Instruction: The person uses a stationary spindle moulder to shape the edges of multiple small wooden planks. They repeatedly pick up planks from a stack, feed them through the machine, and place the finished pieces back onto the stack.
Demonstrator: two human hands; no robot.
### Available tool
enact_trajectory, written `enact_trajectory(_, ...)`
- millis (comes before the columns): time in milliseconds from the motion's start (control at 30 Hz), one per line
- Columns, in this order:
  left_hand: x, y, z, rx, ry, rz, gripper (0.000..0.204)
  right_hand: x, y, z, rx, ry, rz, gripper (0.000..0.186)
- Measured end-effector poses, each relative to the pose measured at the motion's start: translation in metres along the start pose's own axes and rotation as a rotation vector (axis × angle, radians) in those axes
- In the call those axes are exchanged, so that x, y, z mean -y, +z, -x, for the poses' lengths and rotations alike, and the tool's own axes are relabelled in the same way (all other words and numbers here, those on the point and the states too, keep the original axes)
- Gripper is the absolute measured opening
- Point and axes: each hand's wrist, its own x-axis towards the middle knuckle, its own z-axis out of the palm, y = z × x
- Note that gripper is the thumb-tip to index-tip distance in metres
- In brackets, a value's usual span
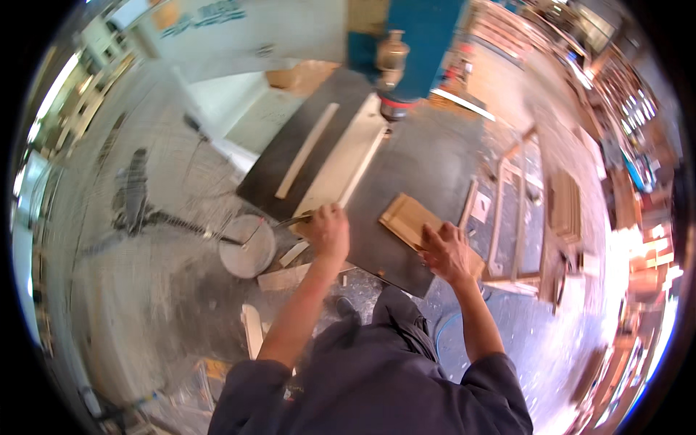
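Observation:
My left hand [330,232] is closed at the near end of a long pale wooden strip [344,170] on the dark machine table [428,156]. A thin dark rod [296,220] juts out to the left of its fingers; whether they hold it or the strip's end is blurred. My right hand [447,254] grips a flat brown wooden piece [409,217] at the table's right front, fingers bent over its top. Beyond both hands, the machine's spindle [394,105], with a red ring, hangs over the strip's far end.
Left of the strip lies a narrow pale slat [308,148]. A round grey-white disc [247,246] stands low beside the table's left corner, near wood offcuts [286,277]. At the right are a wooden frame [518,210] and stacked brown boards [565,205]. A blue machine column [423,47] rises behind.

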Motion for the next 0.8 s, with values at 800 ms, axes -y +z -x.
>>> enact_trajectory(800, -0.134, -0.081, 0.082, 0.448, -0.683, 1.497, 0.056, -0.052, -0.04, 0.061, -0.172, -0.017, -0.549, 0.058)
